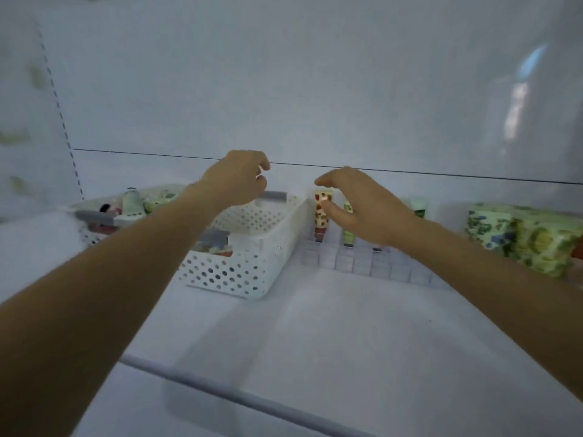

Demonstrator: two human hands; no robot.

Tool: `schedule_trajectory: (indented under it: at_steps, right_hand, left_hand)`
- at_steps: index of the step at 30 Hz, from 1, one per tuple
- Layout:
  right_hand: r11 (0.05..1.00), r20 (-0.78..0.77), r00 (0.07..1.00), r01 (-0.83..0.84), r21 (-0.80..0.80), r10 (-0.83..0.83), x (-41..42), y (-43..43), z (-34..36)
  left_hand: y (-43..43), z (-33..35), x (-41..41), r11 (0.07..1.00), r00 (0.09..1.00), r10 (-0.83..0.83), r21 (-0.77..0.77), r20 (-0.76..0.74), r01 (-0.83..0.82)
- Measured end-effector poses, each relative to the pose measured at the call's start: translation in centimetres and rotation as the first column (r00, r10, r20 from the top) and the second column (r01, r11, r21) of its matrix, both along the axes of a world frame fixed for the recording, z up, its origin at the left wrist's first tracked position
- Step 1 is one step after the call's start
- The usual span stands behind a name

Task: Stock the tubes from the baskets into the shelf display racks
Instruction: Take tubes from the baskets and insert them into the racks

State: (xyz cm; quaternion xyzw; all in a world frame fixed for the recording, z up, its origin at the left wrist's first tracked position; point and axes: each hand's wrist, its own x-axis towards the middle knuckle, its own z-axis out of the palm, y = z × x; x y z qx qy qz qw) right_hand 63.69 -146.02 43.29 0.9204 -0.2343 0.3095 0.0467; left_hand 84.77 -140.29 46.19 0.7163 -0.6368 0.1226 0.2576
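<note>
A white perforated basket (pixel 252 247) stands on the shelf and holds several tubes (pixel 214 242). A second basket (pixel 91 216) behind and to its left is also filled with tubes. To the right sits a clear gridded display rack (pixel 362 263) with a strawberry-print tube (pixel 321 216) and a green tube (pixel 348 238) standing upright in it. My left hand (pixel 236 181) hovers over the near basket's far end, fingers loosely curled, holding nothing. My right hand (pixel 362 206) is spread over the rack, its thumb against the strawberry-print tube.
Floral-print packages (pixel 523 238) are stacked at the right end of the white shelf (pixel 315 326). The shelf's rounded front edge (pixel 220 389) runs across the foreground. A white back panel (pixel 284 89) rises behind, with a slotted upright (pixel 60 111) at left.
</note>
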Motion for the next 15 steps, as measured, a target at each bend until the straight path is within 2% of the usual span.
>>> schedule_trajectory:
  at_steps: [4, 7, 12, 15]
  right_hand:
    - [0.994, -0.062, 0.996, -0.06, 0.088, 0.065, 5.6, -1.4, 0.9]
    - [0.982, -0.131, 0.987, -0.066, 0.176, 0.09, 8.7, -3.0, 1.0]
    - [0.979, -0.366, 0.922, -0.056, 0.195, 0.125, 11.8, -5.9, 1.2]
    - [0.969, -0.481, 0.865, -0.024, 0.245, 0.143, 13.1, -7.2, 1.4]
  left_hand:
    - [-0.5, -0.7, 4.5, 0.987, 0.999, 0.032, 0.158, 0.044, -0.039]
    - [-1.6, -0.6, 6.6, 0.979, 0.998, 0.029, 0.2, 0.048, -0.038]
    - [-3.6, -0.6, 8.3, 0.945, 0.993, -0.11, 0.313, 0.046, 0.09]
    - [-4.7, -0.6, 8.5, 0.886, 0.985, -0.162, 0.449, 0.059, 0.119]
